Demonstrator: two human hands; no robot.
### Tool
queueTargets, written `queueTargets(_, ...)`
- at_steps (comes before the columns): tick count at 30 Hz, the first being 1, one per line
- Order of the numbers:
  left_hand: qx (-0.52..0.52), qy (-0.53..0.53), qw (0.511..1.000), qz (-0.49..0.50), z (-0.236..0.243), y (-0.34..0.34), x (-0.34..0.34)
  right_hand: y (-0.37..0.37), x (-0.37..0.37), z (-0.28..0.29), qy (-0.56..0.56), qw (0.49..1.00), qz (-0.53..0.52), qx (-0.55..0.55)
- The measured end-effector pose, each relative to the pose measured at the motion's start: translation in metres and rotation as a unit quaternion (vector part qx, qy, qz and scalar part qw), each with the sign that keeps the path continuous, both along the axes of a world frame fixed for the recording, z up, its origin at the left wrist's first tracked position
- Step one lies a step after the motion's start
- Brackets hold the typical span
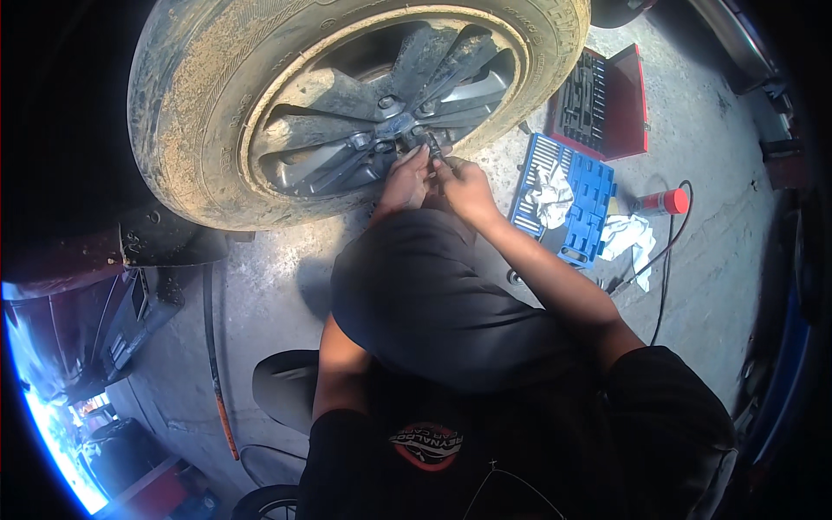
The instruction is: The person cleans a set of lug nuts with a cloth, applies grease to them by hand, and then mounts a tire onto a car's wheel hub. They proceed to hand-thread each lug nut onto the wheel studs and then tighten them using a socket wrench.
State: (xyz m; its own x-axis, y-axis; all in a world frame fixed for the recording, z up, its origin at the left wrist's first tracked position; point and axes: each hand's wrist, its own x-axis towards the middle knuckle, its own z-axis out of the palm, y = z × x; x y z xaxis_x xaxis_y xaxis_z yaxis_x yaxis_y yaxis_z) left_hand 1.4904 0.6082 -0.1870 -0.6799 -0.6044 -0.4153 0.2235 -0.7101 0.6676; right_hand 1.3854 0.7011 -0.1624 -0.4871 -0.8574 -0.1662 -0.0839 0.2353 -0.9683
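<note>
A dusty, mud-caked car wheel (pixel 186 121) with a dark spoked rim (pixel 334 130) fills the upper part of the head view. Both my hands meet just below its hub (pixel 394 127). My left hand (pixel 406 182) is closed, its fingertips close to the lower lug nuts; what it grips, if anything, is hidden. Beside it, my right hand (pixel 468 192) pinches a small dark cylindrical piece (pixel 434 146), too small to name for sure. The two hands nearly touch, and my raised knee (pixel 416 286) is right under them.
On the floor to the right lie a blue socket case (pixel 596 195) with a white rag (pixel 551 195) on it, and an open red toolbox (pixel 626 104). A red-capped can (pixel 666 203), another rag (pixel 629 245) and a black hose (pixel 666 286) are nearby. A long bar (pixel 217 373) lies left.
</note>
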Motion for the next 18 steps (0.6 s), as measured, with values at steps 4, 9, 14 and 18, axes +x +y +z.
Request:
queueTargets(4, 0.133, 0.080, 0.985, -0.078, 0.006, -0.016, 0.005, -0.008, -0.001, 0.007, 0.042, 0.999, -0.009, 0.010)
queueTargets(9, 0.066, 0.102, 0.992, 0.017, 0.020, 0.001, -0.001, -0.005, 0.002, 0.046, 0.168, 0.980, 0.026, 0.104)
queueTargets(14, 0.091, 0.099, 0.989, -0.062, 0.013, -0.009, 0.008, -0.015, 0.004, 0.041, 0.144, 0.985, 0.006, 0.094)
queueTargets(18, 0.061, 0.082, 0.994, -0.035, -0.002, -0.018, 0.005, -0.014, 0.017, 0.029, 0.188, 0.971, -0.030, 0.142)
